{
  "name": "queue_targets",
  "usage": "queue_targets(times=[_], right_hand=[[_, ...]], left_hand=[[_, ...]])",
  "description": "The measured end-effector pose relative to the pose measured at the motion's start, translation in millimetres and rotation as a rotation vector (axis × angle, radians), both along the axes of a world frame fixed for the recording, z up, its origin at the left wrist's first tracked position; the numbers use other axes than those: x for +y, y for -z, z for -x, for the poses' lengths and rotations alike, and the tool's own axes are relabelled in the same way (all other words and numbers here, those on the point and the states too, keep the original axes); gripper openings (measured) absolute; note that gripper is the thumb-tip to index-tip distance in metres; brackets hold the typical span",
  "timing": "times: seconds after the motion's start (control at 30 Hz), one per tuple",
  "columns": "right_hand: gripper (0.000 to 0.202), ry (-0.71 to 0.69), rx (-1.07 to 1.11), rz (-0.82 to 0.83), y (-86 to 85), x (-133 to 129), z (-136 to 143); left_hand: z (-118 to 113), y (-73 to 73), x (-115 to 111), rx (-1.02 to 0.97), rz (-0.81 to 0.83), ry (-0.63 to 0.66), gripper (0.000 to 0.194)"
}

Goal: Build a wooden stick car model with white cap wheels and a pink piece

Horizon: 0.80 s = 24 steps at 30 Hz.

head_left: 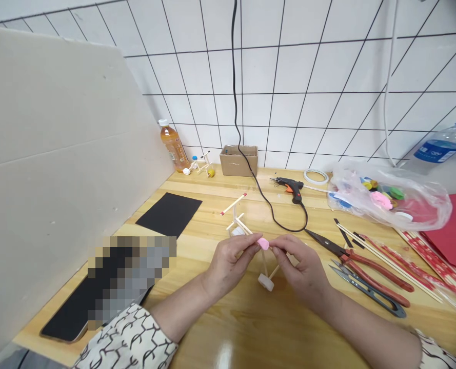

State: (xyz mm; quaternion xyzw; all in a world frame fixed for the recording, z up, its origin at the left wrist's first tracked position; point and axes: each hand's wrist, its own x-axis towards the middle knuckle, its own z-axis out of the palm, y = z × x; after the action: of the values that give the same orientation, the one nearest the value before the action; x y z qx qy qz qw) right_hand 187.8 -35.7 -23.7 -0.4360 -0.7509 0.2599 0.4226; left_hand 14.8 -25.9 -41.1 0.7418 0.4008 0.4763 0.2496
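A small stick model of a bike stands on the table, with white bottle-cap wheels (265, 282) and a red-tipped handlebar (234, 204). Over its rear part, my left hand (228, 261) pinches the left edge of a small pink piece (263, 243) between thumb and fingertips. From the other side, the thumb and forefinger of my right hand (302, 264) close on the right edge of the same piece. My fingers hide part of the frame, so I cannot tell whether the pink piece is fixed to the sticks.
A hot glue gun (289, 187) lies beyond my hands, its black cord looping nearby. Pliers (360, 261), thread snips (370, 289) and wooden sticks (389, 261) lie at right, below a bag of caps (416, 205). Black card (170, 214) and a phone (77, 302) lie left.
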Motion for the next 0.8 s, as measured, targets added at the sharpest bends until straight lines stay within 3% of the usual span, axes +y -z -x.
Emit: queue_targets(times=[0.2, 0.53, 0.8], right_hand=[[0.019, 0.02, -0.067, -0.087, 3.0, 0.7, -2.4], [0.021, -0.023, 0.027, -0.032, -1.4, 2.1, -0.1], [0.014, 0.029, -0.075, -0.096, 0.0, 5.2, -1.6]], left_hand=[[-0.1, -2.0, -0.7, 0.004, 0.029, 0.001, 0.022], [-0.7, -3.8, -0.9, -0.016, 0.047, 0.014, 0.02], [0.2, -2.9, -0.2, -0.016, 0.058, 0.018, 0.022]])
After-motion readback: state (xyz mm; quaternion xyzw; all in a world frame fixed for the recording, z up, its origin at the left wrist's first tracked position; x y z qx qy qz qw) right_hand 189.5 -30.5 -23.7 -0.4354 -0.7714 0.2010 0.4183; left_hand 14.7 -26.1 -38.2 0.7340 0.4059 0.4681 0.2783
